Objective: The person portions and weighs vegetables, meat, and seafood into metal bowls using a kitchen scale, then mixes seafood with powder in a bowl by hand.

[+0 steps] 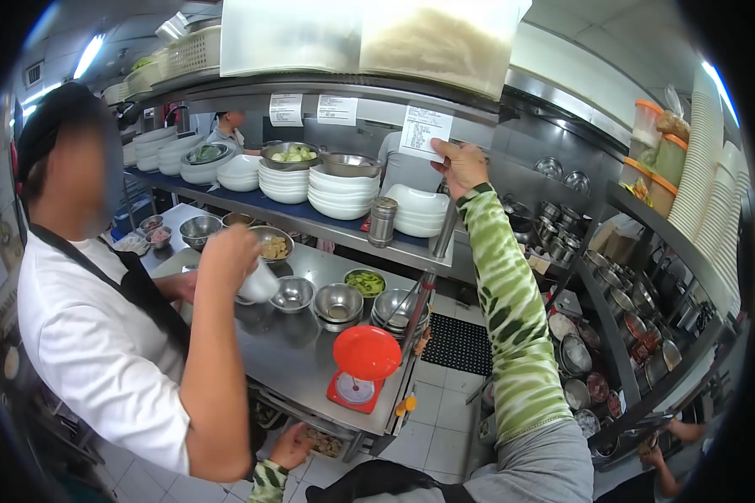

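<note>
My right hand is raised to the upper shelf edge, its thumb and fingers closed on the lower right corner of a printed paper slip. Two more slips hang to the left along that edge. Low in the view, my left hand is beside the counter's front edge, near an open drawer with pale food pieces; its fingers are partly curled and nothing shows in them. A red scale with a red dish stands on the counter above it.
A co-worker in a white shirt stands close on the left, holding a white object over steel bowls. White bowls and a steel shaker line the shelf. Stacked cups and a metal rack stand right.
</note>
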Demonstrator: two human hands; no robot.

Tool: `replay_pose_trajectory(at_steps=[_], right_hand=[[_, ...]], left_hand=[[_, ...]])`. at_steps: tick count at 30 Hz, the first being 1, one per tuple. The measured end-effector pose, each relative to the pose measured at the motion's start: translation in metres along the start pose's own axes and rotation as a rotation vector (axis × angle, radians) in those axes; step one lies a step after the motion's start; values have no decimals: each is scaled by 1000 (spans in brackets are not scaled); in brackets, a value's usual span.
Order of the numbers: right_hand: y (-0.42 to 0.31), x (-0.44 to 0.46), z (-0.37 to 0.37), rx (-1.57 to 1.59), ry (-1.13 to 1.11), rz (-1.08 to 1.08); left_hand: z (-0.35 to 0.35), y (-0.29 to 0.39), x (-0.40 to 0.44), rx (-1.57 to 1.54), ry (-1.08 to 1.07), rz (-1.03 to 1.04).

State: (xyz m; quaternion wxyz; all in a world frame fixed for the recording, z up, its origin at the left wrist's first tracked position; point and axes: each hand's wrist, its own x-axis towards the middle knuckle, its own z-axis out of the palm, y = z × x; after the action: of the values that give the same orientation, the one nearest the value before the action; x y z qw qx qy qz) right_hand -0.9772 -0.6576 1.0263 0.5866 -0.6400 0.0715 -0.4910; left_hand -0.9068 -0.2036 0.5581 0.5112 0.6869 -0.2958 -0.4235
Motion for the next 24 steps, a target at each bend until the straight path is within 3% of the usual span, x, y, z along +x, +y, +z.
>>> replay_pose_trajectory(at_steps=[3, 5, 7, 9, 11, 12, 13, 24], right_hand=[[3, 3, -2, -26, 6, -17], [2, 1, 0, -9, -2, -18], [0, -1, 1, -2, -6, -22], [1, 0, 0, 2, -5, -28], [3, 3, -1, 12, -5, -30], [2, 1, 0, 20, 0, -29], [1, 1, 1, 29, 5, -28], [3, 3, -1, -3, -23, -27]], left_hand=[[-14, -87, 8, 54, 107, -37], [-25, -114, -2, 405, 120, -85], [-27, -170, -5, 19, 135, -477], [-42, -276, -9, 268, 23, -484], [-68, -299, -24, -675, -60, -960], [-56, -319, -49, -171, 137, -936], [-54, -312, -56, -114, 177, -954], [-39, -274, -36, -102, 284, -782]])
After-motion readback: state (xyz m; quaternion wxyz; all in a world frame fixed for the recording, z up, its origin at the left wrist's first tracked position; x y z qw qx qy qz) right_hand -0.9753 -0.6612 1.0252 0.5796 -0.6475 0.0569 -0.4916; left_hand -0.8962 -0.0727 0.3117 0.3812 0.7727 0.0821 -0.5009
